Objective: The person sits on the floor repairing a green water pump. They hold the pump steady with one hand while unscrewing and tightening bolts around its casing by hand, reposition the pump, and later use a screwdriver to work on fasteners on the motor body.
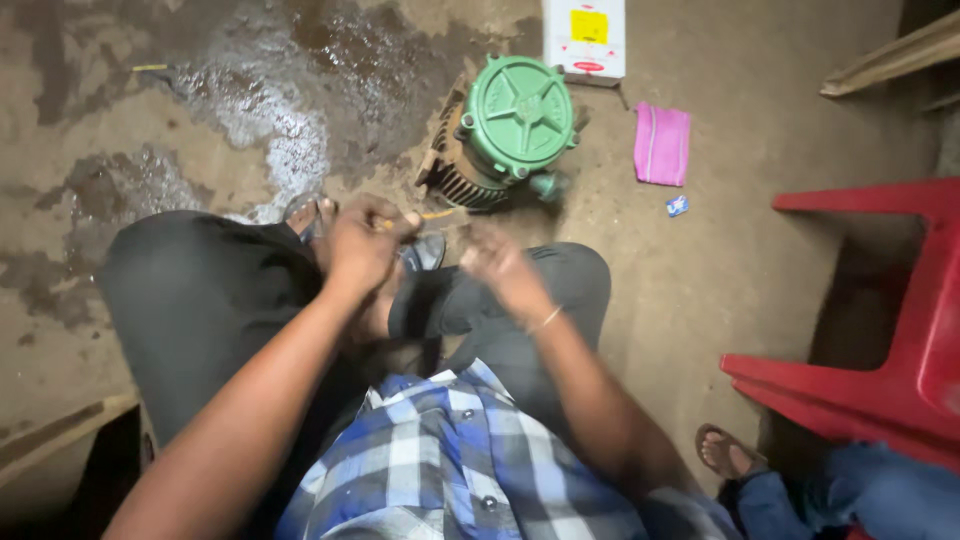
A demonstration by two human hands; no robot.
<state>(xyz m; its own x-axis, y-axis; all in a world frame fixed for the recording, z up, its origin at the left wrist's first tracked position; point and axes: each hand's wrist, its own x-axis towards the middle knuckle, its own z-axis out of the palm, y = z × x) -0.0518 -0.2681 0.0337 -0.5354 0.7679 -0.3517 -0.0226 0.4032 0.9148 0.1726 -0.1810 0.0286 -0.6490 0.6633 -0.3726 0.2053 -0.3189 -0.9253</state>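
A thin yellowish stick (437,214) sits at frame centre, pinched in the closed fingers of the left hand (362,243). The right hand (497,263) is blurred just right of it; its grip cannot be told. Above stands a green electric motor (508,130); a pink cloth (661,144) lies to its right.

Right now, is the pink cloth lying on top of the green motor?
No, the pink cloth lies flat on the floor to the right of the green motor, apart from it.
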